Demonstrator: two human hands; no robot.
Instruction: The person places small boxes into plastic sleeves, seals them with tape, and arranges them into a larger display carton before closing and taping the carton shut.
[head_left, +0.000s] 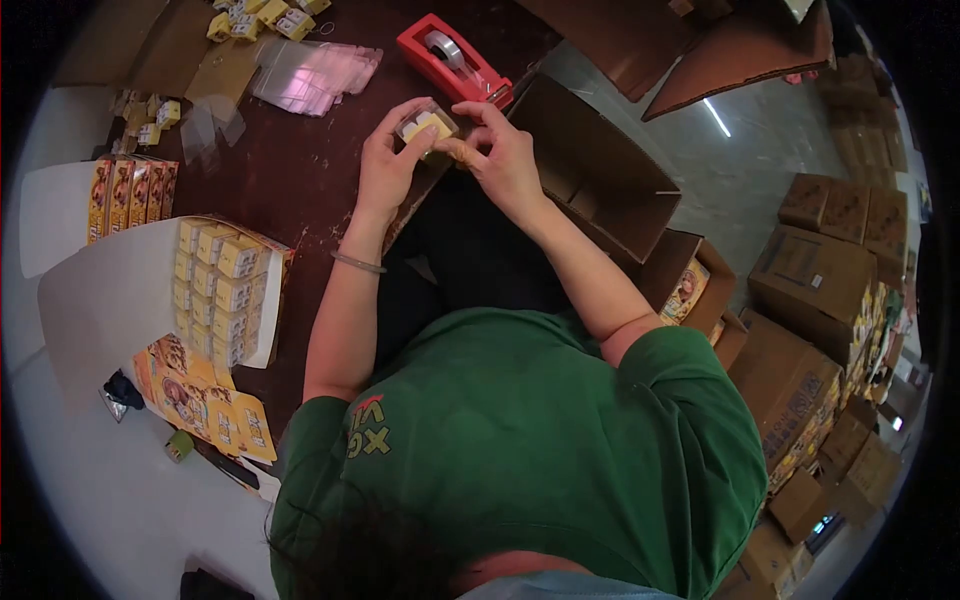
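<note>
A small yellow-and-white box in a clear cover (427, 128) is held up over the table's edge. My left hand (388, 165) is closed around its left side, the thumb lying across the front. On the other side, my right hand (508, 168) has its fingers bent, with thumb and fingertips pinching at the box's lower right edge. Just beyond both hands stands a red tape dispenser (455, 60) with a roll of clear tape. A stack of clear plastic sleeves (315, 75) lies on the dark red table (300, 160), left of the dispenser.
Small yellow-and-white boxes (262, 18) are piled at the back. At left, an opened display carton (268, 320) holds rows of similar boxes, near several printed cartons (132, 190). An open brown cardboard box (600, 165) stands right of my hands. More cardboard boxes (810, 270) are stacked at far right.
</note>
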